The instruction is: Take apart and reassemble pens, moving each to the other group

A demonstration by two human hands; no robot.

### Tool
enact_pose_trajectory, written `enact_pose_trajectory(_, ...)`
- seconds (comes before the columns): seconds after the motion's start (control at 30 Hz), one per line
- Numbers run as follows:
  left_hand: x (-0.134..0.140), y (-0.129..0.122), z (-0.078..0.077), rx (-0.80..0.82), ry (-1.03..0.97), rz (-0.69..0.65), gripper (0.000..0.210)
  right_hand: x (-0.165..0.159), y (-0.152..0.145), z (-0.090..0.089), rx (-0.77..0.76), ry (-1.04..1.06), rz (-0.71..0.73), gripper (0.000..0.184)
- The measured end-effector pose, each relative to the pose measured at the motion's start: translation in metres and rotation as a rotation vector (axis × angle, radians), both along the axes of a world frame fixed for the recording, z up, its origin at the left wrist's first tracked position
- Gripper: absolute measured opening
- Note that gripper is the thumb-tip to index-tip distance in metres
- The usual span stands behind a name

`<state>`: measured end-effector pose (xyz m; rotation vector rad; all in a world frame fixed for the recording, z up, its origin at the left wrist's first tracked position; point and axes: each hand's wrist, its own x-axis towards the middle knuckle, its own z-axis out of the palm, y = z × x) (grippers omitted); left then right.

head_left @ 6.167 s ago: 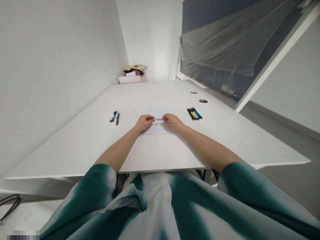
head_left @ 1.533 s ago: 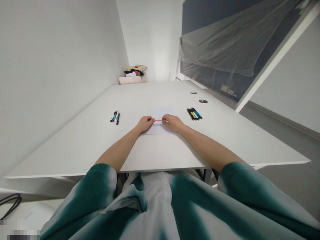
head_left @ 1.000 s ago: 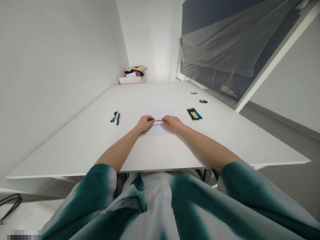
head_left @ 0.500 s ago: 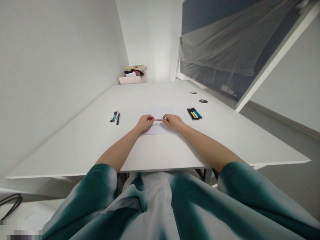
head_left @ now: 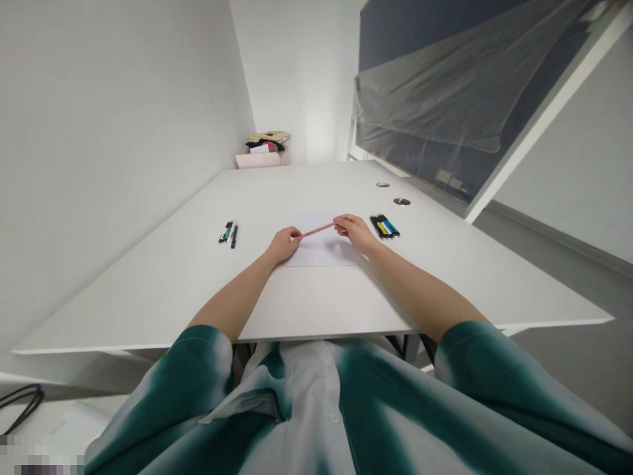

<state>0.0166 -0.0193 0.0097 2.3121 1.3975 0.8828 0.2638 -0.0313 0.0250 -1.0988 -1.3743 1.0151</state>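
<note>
A thin pink strip [head_left: 318,230] stretches between my two hands; whether it is paper, plastic or a ruler, I cannot tell. My left hand [head_left: 285,244] pinches its lower left end, close to the table. The other end is in the closed fingers of my right hand [head_left: 355,232], held higher and farther off, so the strip slants up to the right. Beneath both hands a white sheet of paper [head_left: 320,258] lies flat, with the right hand's shadow on it.
On the white table [head_left: 208,290], several pens [head_left: 228,233] lie left of the paper. Several markers [head_left: 384,226] with yellow and blue barrels lie side by side on the right. Beyond them are two round metal fittings [head_left: 401,202]. A pink box [head_left: 258,159] with piled items stands at the far end.
My right hand has risen and moved away to the right with its end of the pink strip. The strip, level before, is now tilted and more of it shows. My left hand has barely moved.
</note>
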Motion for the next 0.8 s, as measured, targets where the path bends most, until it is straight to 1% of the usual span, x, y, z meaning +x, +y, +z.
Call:
enact_pose_trajectory(0.07, 0.006, -0.005, 0.000, 0.061, 0.071, -0.031, 0.015, -0.001, -0.001, 0.006, -0.026, 0.065, 0.002, 0.033)
enact_pose_trajectory(0.13, 0.012, -0.009, 0.001, 0.120, 0.120, -0.048, 0.016, -0.003, -0.005, 0.012, -0.043, 0.029, 0.025, 0.045)
enact_pose_trajectory(0.2, 0.018, -0.014, 0.001, 0.164, 0.143, -0.034, 0.018, -0.007, -0.010, 0.017, -0.043, -0.028, 0.049, 0.053)
enact_pose_trajectory(0.33, 0.026, -0.021, 0.004, 0.198, 0.165, -0.004, 0.019, -0.016, -0.020, 0.023, -0.065, 0.008, 0.104, 0.070)
enact_pose_trajectory(0.4, 0.028, -0.023, 0.005, 0.199, 0.168, -0.004, 0.019, -0.019, -0.023, 0.024, -0.073, 0.021, 0.122, 0.076)
enact_pose_trajectory(0.5, 0.027, -0.023, 0.007, 0.197, 0.187, -0.010, 0.019, -0.020, -0.026, 0.024, -0.092, 0.058, 0.138, 0.077)
enact_pose_trajectory(0.63, 0.026, -0.022, 0.006, 0.199, 0.211, 0.001, 0.019, -0.017, -0.025, 0.022, -0.138, 0.197, 0.151, 0.074)
enact_pose_trajectory(0.8, 0.025, -0.021, 0.004, 0.199, 0.243, -0.017, 0.019, -0.016, -0.021, 0.013, -0.170, 0.356, 0.189, 0.062)
